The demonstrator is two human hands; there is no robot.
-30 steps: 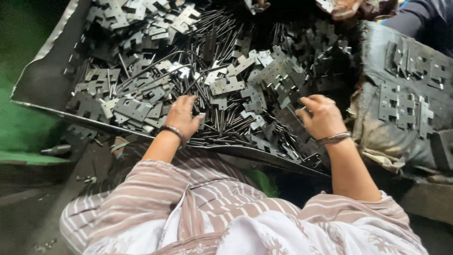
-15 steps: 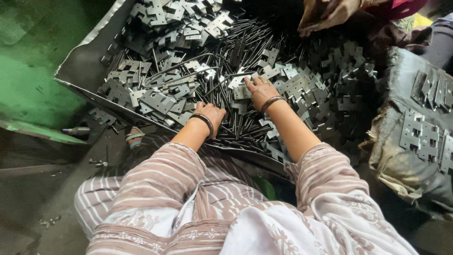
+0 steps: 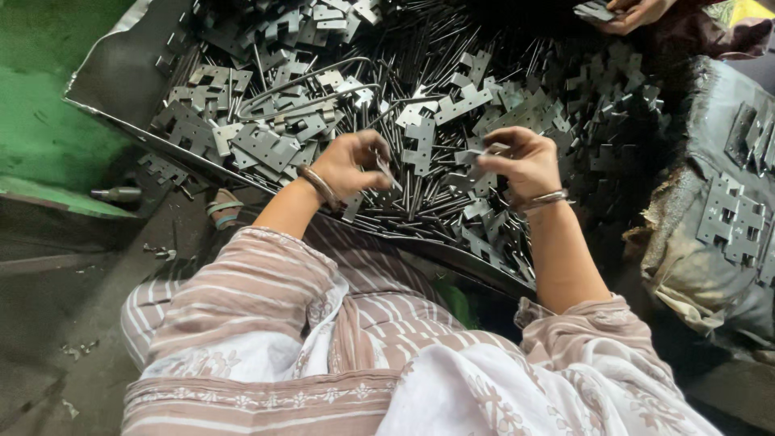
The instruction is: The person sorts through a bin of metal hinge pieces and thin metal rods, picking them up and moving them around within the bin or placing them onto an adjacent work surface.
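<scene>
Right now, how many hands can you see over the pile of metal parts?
3: left hand and right hand mid-pile, another person's hand at the top edge.

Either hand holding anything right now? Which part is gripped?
Left hand pinches a thin metal pin near its upper end. Right hand pinches a flat metal hinge plate by one edge.

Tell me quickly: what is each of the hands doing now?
Left hand: closed on a thin metal pin.
Right hand: closed on a flat metal hinge piece.
</scene>
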